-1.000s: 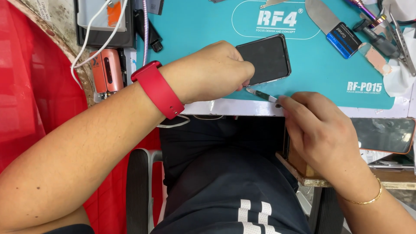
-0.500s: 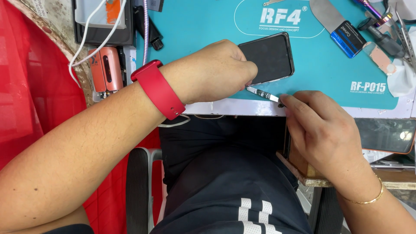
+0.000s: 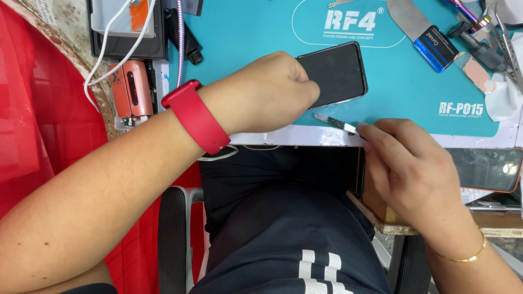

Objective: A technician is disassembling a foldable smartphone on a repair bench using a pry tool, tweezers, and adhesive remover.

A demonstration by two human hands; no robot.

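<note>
Fingers (image 3: 376,136) on metal blade (image 3: 335,123) — beside dark phone (image 3: 336,73)

A glossy black glass-faced phone (image 3: 336,73) is gripped at its near edge by the left hand (image 3: 267,92). A thin, shiny metal blade (image 3: 335,123) is pinched by the right hand (image 3: 411,166). Beneath both grips, a smooth matt teal rubbery mat (image 3: 245,43) is seen.

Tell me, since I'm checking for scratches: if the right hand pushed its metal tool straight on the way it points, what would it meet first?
Probably the dark phone: the right hand aims the metal tool up-left toward its lower edge, near the left hand. Depth is unclear.
</note>
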